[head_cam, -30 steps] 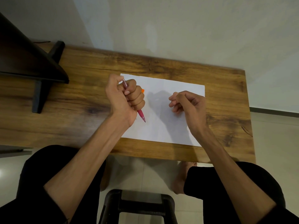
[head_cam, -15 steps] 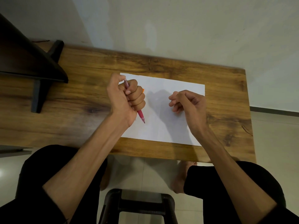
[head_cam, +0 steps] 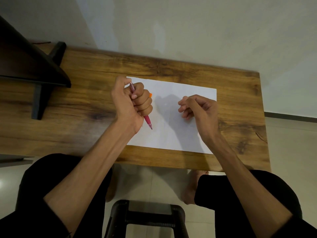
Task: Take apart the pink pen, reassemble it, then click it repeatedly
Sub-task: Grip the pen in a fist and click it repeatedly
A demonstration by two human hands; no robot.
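Left hand (head_cam: 132,103) fist-grips pink pen (head_cam: 147,120), tip protruding below.

Your left hand (head_cam: 133,104) is lifting its thumb slightly off the top of the pink pen (head_cam: 147,120). Your right hand (head_cam: 199,109) is loosening, its curled fingers opening a little.

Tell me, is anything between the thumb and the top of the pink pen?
Nothing visible is. The left hand grips the pink pen in a fist, tip pointing down over the white paper, and its thumb sits right at the pen's top end. The right hand holds nothing.
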